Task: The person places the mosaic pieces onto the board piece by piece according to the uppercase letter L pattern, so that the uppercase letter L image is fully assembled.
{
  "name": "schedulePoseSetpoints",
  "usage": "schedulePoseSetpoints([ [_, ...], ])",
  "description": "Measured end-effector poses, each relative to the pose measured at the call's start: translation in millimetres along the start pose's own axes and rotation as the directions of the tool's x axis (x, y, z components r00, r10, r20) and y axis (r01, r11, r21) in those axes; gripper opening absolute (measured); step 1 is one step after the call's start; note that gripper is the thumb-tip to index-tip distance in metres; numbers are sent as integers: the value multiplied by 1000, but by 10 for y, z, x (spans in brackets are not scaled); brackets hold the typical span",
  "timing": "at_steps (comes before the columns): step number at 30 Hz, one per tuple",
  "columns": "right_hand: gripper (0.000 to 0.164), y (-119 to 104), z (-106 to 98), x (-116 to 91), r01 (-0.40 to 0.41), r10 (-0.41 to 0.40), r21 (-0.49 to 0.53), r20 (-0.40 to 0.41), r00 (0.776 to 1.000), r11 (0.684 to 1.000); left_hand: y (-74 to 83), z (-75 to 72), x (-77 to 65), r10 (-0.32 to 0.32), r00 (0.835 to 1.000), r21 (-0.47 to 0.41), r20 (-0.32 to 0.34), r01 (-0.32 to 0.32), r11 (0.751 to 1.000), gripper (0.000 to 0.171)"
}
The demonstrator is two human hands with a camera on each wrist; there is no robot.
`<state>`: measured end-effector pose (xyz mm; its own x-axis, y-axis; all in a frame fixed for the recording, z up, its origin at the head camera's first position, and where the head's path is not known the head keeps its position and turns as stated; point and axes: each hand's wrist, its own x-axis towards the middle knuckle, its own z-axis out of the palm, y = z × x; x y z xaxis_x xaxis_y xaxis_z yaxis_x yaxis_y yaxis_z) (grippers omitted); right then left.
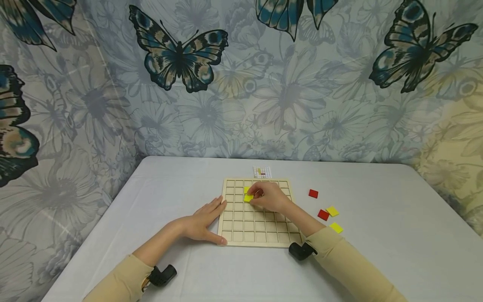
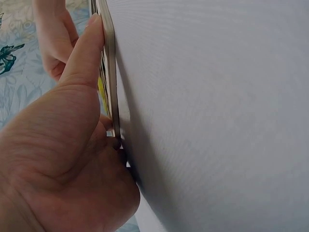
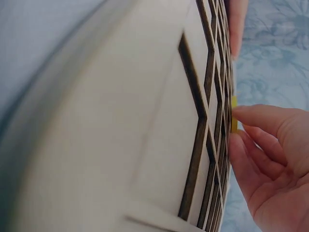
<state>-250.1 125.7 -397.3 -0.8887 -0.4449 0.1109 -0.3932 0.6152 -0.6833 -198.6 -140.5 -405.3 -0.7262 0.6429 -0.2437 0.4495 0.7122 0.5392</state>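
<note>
A pale wooden grid board lies flat on the white table. My left hand rests along its left edge, fingers straight and thumb at the near left corner; in the left wrist view the thumb lies against the board's side. Over the upper left part of the grid, my right hand pinches a yellow square tile between thumb and forefinger. The right wrist view shows that yellow tile at the board's surface. Just beyond it another yellow tile sits in the grid, partly hidden by the fingers.
To the board's right lie a red tile, a second red tile touching a yellow tile, and another yellow tile near the right sleeve. A small printed grid card lies behind the board. A patterned wall stands behind the table.
</note>
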Motion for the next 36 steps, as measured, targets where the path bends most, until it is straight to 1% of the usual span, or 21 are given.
schedulePoseSetpoints([
  [5, 19, 9, 1, 4, 7, -7, -21, 2, 1000, 1000, 5, 1, -5, -1, 1000, 1, -1, 1, 1000, 111],
  [9, 17, 15, -1, -2, 31, -30, -35, 9, 1000, 999, 15, -1, -12, 0, 1000, 1, -3, 0, 1000, 111],
  [16, 18, 4, -11, -24, 38, -38, -22, 16, 999, 999, 25, -2, -23, -6, 1000, 9, 2, 6, 1000, 112],
  [27, 18, 19, 6, -19, 62, -62, -19, 7, 998, 998, 13, 9, -18, -9, 1000, 11, 1, 9, 1000, 112],
  [36, 17, 29, 11, -22, 65, -65, 5, -2, 998, 998, 19, -7, -20, 5, 1000, -1, -3, -5, 1000, 113],
])
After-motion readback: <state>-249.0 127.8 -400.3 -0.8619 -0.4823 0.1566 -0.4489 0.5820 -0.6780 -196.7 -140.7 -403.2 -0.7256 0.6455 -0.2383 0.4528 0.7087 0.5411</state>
